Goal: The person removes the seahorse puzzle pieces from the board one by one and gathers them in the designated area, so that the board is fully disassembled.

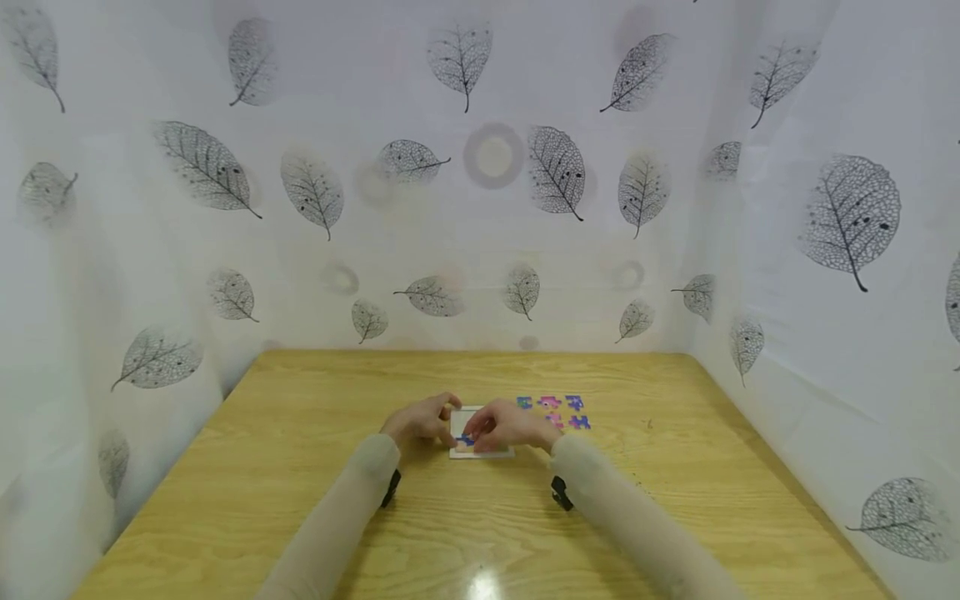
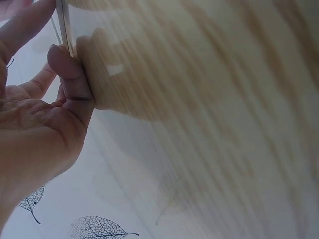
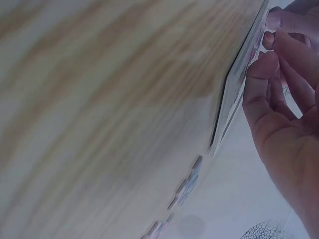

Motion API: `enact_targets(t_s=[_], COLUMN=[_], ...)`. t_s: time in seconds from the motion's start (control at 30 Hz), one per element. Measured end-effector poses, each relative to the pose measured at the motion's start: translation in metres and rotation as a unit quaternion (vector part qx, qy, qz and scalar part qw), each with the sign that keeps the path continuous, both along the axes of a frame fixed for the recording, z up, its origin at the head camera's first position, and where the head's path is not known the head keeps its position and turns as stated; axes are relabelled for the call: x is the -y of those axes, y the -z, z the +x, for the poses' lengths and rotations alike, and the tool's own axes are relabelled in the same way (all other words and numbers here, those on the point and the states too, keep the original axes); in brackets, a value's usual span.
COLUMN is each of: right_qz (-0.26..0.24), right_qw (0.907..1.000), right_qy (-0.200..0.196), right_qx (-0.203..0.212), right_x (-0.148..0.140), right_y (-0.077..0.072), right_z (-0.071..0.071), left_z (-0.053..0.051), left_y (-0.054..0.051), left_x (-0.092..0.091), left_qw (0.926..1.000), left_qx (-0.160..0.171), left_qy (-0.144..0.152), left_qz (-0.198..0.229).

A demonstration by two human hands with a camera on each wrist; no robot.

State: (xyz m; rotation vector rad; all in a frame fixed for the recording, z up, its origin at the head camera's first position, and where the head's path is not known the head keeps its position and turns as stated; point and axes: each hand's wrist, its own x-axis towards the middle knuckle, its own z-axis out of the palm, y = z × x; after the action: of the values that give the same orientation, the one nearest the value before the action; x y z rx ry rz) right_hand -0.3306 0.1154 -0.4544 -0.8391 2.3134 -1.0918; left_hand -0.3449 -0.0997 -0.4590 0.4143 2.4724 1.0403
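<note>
A small white puzzle tray (image 1: 491, 455) lies on the table with a few jigsaw pieces (image 1: 465, 442), blue and pale pink, in its near left part. My left hand (image 1: 422, 419) grips the tray's left side, thumb near the front corner and fingers toward the back. In the left wrist view the thumb (image 2: 70, 74) touches the tray's edge. My right hand (image 1: 512, 425) is over the tray, its bent thumb and fingers around a blue piece. The right wrist view shows these fingertips (image 3: 264, 64) close to the tray surface; the piece is mostly hidden by them.
Several loose jigsaw pieces in pink (image 1: 550, 402), blue-violet (image 1: 580, 422) and teal (image 1: 524, 402) lie right of the tray on the wooden table (image 1: 300, 467). White leaf-print curtains (image 1: 480, 242) stand behind and at both sides. Each wrist wears a black band (image 1: 561, 493).
</note>
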Motion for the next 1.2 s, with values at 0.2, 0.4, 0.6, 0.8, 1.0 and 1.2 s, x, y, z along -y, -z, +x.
enact_targets(t_s=[0.2, 0.4, 0.6, 0.8, 1.0, 1.2], right_qz=[0.036, 0.064, 0.067, 0.064, 0.066, 0.076], right_qw=[0.9990, 0.9973, 0.9967, 0.9972, 0.9970, 0.9964], right_qy=[0.020, 0.017, -0.002, -0.005, -0.011, -0.010], right_qx=[-0.017, -0.034, -0.045, -0.038, -0.038, -0.038], right_x=[0.0059, 0.0078, 0.0088, 0.0092, 0.0077, 0.0081], right_y=[0.0006, 0.0022, 0.0029, 0.0051, 0.0053, 0.0051], right_z=[-0.0014, -0.0031, -0.0025, -0.0045, -0.0049, -0.0071], left_z=[0.0014, 0.0021, 0.0003, -0.0022, -0.0042, -0.0051], left_y=[-0.0005, -0.0010, 0.0012, 0.0009, 0.0015, 0.0017], left_x=[-0.0009, -0.0001, 0.0039, 0.0060, 0.0049, 0.0040], left_qw=[0.9999, 0.9999, 0.9997, 0.9997, 0.9992, 0.9990], left_qx=[0.011, 0.009, 0.020, 0.020, 0.034, 0.040], left_qy=[-0.004, -0.001, 0.001, 0.010, 0.011, 0.002], left_qz=[0.008, 0.006, 0.014, 0.011, 0.021, 0.019])
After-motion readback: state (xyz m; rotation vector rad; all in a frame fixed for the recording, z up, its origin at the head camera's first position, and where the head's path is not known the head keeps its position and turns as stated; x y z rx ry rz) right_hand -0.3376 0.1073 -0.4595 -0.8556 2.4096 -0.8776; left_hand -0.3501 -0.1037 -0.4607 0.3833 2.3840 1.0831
